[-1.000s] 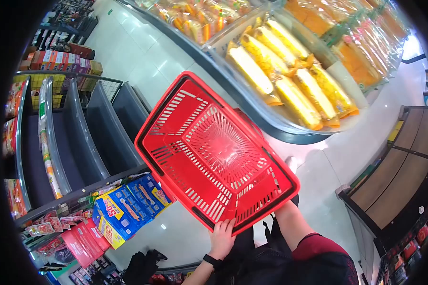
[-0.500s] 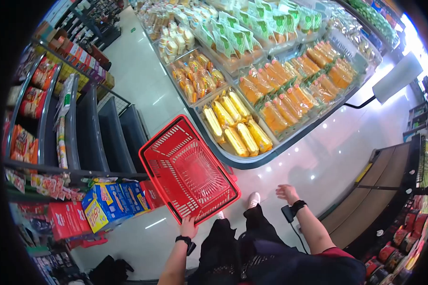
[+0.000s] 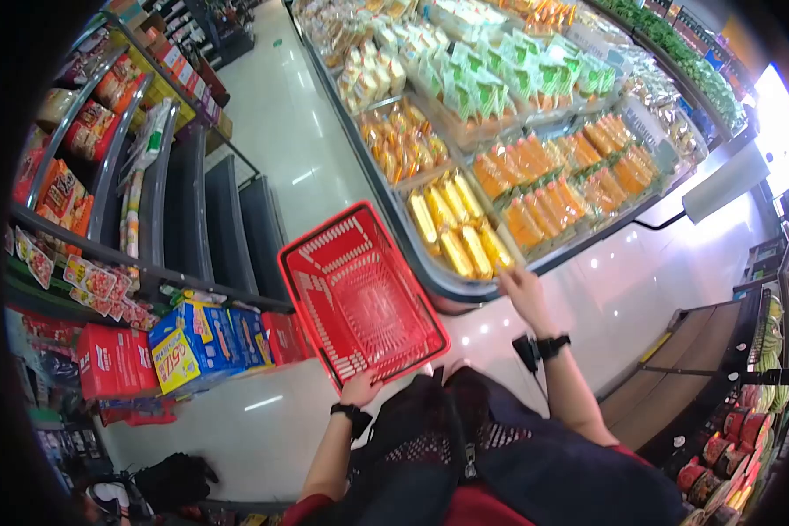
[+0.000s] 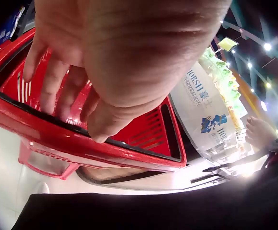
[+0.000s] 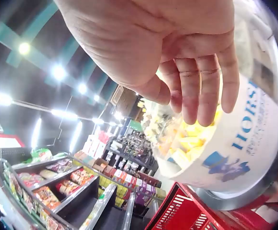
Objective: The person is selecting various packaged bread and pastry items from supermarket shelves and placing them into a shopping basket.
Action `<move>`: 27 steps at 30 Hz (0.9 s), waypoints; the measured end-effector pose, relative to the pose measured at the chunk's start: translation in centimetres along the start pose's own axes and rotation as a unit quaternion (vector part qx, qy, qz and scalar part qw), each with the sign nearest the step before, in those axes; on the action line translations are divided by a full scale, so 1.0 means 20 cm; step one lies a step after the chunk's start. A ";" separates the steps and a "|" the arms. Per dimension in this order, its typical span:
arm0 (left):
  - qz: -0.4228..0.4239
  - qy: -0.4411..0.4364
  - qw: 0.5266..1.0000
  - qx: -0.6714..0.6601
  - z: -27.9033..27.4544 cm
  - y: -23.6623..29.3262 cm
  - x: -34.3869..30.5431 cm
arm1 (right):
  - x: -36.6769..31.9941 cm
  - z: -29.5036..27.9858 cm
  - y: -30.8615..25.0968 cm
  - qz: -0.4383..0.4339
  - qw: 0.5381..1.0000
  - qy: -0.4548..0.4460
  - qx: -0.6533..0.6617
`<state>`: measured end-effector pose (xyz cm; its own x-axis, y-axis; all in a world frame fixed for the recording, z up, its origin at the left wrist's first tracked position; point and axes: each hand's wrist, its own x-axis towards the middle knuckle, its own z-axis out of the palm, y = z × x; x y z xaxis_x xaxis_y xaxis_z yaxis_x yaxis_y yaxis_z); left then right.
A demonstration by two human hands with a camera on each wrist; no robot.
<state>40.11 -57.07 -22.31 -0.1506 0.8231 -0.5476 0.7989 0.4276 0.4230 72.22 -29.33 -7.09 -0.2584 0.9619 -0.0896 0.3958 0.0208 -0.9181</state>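
Observation:
A red shopping basket (image 3: 373, 294) with slotted sides and a black inner edge stands tilted in the head view, with no goods in it. My left hand (image 3: 359, 387) holds its near rim; in the left wrist view the fingers (image 4: 54, 84) reach over into the basket, with the thumb at the rim. My right hand (image 3: 524, 298) is at the near corner of the bread display, fingers loosely bent and nothing in them. Close by its fingertips lie yellow-wrapped bread packs (image 3: 454, 223), in two rows inside a clear-sided bin.
Orange-brown packaged breads (image 3: 543, 210) and green-white bags (image 3: 504, 79) fill the display. Tiered shelves (image 3: 184, 210) stand left, blue and yellow boxes (image 3: 203, 346) below. A roll on a bracket (image 3: 726, 182) juts from the display's right. A red stool (image 4: 48, 165) shows under the basket.
My right hand left the basket, swung out to the right, then moved forward to the yellow packs. My left hand stays on the rim. The view widened and shifted.

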 end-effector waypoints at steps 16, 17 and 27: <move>-0.149 0.141 0.972 -0.116 -0.01 0.28 -0.20 | 0.44 0.26 0.03 -0.105 0.782 -0.300 -0.536; -0.146 0.161 0.970 -0.111 0.00 0.35 -0.23 | 0.46 0.24 0.07 -0.115 0.775 -0.316 -0.535; -0.155 0.178 0.959 -0.160 -0.06 0.53 -0.39 | 0.37 0.14 0.04 -0.157 0.850 -0.302 -0.401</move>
<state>49.18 -58.56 -12.68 -0.5858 0.6894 -0.4262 0.4735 0.7179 0.5104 68.18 -22.91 -9.67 -0.7717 0.5643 -0.2932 0.6353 0.6631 -0.3958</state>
